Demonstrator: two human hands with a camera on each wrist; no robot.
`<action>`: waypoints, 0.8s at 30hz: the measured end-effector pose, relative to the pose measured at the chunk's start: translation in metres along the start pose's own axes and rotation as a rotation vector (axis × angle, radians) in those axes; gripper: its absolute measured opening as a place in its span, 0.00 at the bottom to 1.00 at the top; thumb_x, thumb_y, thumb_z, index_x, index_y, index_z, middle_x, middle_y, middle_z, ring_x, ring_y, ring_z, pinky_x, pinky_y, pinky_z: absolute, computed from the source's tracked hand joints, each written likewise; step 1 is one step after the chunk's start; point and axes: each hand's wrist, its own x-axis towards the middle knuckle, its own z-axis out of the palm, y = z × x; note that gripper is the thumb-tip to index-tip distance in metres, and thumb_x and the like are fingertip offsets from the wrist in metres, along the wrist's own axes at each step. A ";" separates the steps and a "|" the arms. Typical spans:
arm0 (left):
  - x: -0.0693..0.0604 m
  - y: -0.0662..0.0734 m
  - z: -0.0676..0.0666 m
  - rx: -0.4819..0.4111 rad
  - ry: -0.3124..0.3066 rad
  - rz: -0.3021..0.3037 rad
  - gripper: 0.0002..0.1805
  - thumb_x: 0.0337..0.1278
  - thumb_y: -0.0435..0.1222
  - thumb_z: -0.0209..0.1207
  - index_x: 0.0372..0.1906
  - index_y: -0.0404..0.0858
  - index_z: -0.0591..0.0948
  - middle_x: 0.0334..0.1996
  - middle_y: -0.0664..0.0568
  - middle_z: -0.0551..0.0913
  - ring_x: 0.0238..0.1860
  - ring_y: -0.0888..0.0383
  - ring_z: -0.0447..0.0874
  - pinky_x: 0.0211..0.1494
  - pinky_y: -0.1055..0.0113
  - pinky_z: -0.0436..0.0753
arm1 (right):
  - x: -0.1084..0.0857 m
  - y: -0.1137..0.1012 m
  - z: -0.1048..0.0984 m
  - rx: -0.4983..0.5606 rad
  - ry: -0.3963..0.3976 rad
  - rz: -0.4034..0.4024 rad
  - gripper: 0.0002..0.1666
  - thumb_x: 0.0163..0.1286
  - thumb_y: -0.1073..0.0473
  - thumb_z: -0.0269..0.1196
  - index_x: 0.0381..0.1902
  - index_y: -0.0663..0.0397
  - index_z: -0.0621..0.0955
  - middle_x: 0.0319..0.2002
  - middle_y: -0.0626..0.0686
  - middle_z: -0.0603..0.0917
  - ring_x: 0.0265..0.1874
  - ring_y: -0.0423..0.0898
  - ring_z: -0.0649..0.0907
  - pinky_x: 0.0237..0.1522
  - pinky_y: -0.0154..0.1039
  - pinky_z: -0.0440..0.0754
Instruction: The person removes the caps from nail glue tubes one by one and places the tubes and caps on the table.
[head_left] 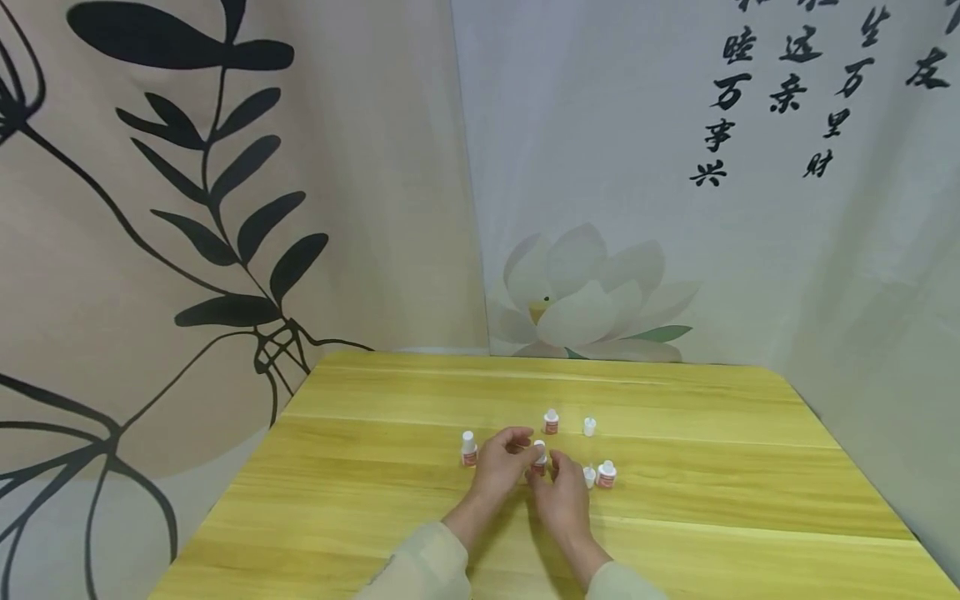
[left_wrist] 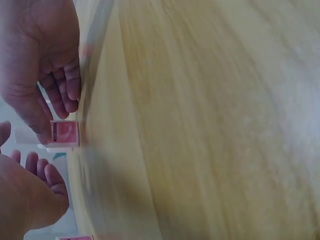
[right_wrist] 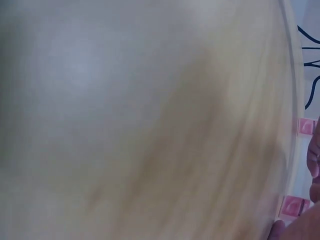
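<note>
A small white-capped bottle with a red label [head_left: 539, 460] stands upright between the two hands. My right hand [head_left: 564, 498] is around its lower part; in the left wrist view the right hand's thumb [left_wrist: 42, 130] lies against the bottle [left_wrist: 65, 132], the fingers partly behind it. My left hand [head_left: 501, 462] arches on the other side, thumb near the cap, fingers loosely bent and apart; it also shows in the left wrist view [left_wrist: 30, 197]. The right wrist view shows this bottle [right_wrist: 295, 205] beside my right hand [right_wrist: 302, 230], mostly cut off by the frame edge.
On the wooden table [head_left: 360, 400], a similar bottle [head_left: 468, 449] stands left of the hands, another [head_left: 551, 422] behind them, and a third [head_left: 606, 475] to the right. Small white pieces [head_left: 589, 427] lie behind and beside the right hand [head_left: 588, 477]. A printed curtain hangs behind.
</note>
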 end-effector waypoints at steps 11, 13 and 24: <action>0.003 -0.003 -0.001 -0.023 -0.043 0.003 0.21 0.52 0.35 0.70 0.52 0.32 0.82 0.44 0.49 0.82 0.43 0.56 0.79 0.46 0.63 0.80 | 0.005 0.003 -0.002 -0.025 0.020 -0.011 0.24 0.64 0.63 0.68 0.55 0.73 0.77 0.44 0.63 0.83 0.41 0.55 0.81 0.44 0.51 0.81; 0.004 -0.004 -0.002 -0.034 -0.054 0.002 0.21 0.52 0.34 0.69 0.52 0.31 0.82 0.43 0.50 0.82 0.43 0.56 0.79 0.45 0.63 0.80 | 0.005 0.003 -0.002 -0.015 0.016 -0.012 0.24 0.64 0.64 0.68 0.54 0.73 0.78 0.43 0.62 0.83 0.40 0.53 0.81 0.42 0.49 0.82; 0.006 -0.009 -0.002 -0.043 -0.072 0.012 0.16 0.55 0.35 0.69 0.47 0.33 0.84 0.39 0.52 0.83 0.41 0.56 0.79 0.44 0.65 0.80 | 0.008 0.004 0.002 -0.058 0.033 -0.039 0.13 0.63 0.66 0.68 0.45 0.66 0.84 0.34 0.54 0.84 0.34 0.48 0.80 0.37 0.44 0.79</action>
